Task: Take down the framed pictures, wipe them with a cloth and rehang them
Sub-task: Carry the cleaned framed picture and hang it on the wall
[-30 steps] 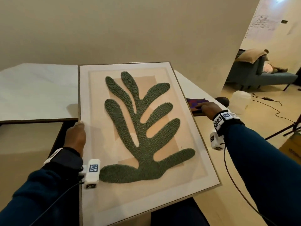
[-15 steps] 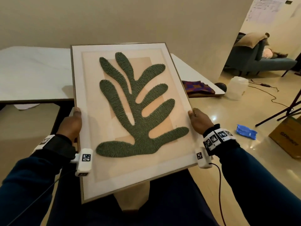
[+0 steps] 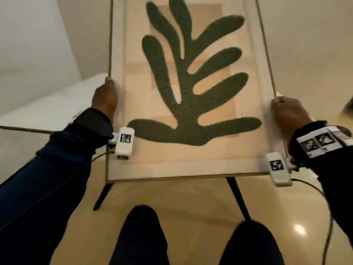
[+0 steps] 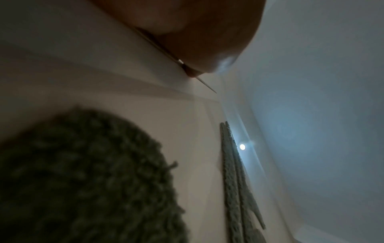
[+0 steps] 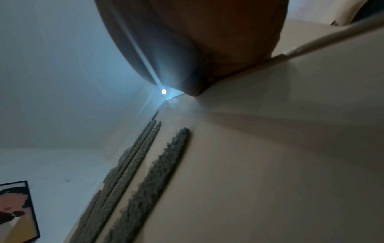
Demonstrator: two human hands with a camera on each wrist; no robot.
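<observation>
Dark sleeves run up to both of your hands, and each hand is clamped on a side rail of the framed picture point(image 3: 191, 165). Your left hand point(image 3: 104, 98) grips the frame's left edge, thumb pressed along the rail, fingers wrapped behind out of sight. Your right hand point(image 3: 288, 109) grips the right edge a touch lower, thumb on the front. The frame is held up in front of you, its top running out of the head view, its bottom rail above your legs. Inside it, a green leaf shape point(image 3: 191, 88) sits on a beige mat, its base close to your left wrist. Behind the frame, a white table point(image 3: 47, 104) shows to the left, with dark legs point(image 3: 238, 199) below the bottom rail. Left of the frame in the right wrist view, another framed picture point(image 5: 16, 212) hangs on the wall.
</observation>
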